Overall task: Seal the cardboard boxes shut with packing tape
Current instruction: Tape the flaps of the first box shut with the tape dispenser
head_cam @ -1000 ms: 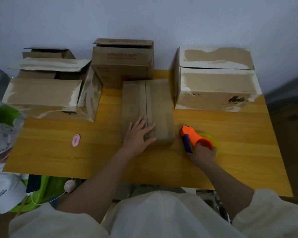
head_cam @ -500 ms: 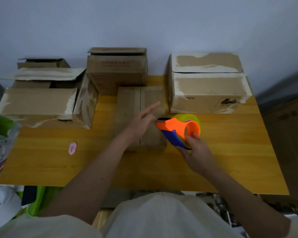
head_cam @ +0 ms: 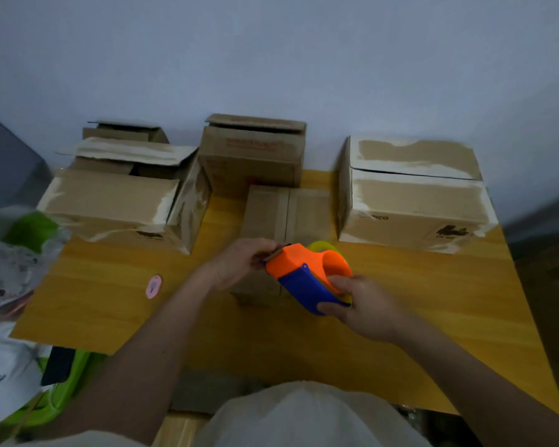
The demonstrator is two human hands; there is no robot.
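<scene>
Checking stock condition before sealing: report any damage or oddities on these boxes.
The left box and right box have pale torn patches where the surface paper looks stripped. The left box's flap stands open, and the back middle box has its lid ajar. The small centre box looks intact.

Bare table right of small box; tall boxes wall both sides, rear.

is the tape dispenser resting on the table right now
No, the tape dispenser is lifted above the small box, gripped by the right hand while the left hand pinches its front end.
</scene>
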